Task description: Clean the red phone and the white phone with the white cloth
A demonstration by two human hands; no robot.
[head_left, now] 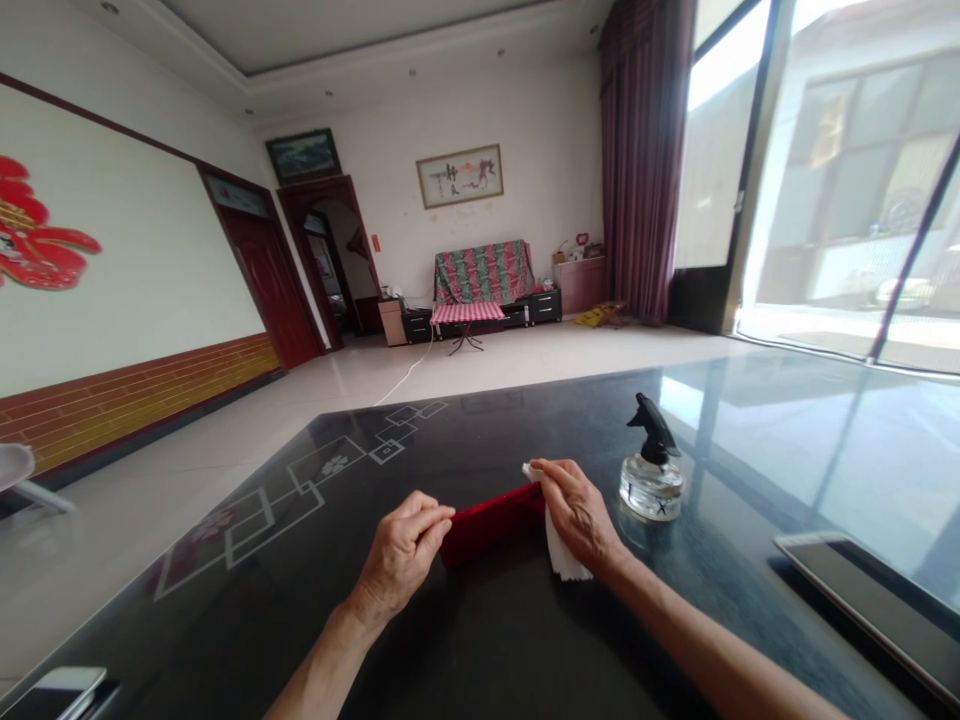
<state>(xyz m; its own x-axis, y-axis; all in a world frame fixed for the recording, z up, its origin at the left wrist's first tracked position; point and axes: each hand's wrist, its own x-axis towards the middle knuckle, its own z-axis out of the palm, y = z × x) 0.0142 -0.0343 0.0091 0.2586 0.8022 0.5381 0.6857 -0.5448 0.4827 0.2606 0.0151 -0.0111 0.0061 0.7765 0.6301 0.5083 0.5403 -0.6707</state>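
A thin, flat red object is held up just above the dark table, tilted, its exact kind unclear from this angle. My left hand pinches its left end between thumb and fingers. At the opposite end, my right hand is closed on a white tissue, which wraps the red object's corner and hangs below my palm. Beside my right hand stands a clear spray bottle with a black trigger head and liquid inside.
The glossy black table has a pattern of pale squares on its left. A tablet-like device lies at the right, and a phone at the lower left corner. A white stool stands on the floor at left.
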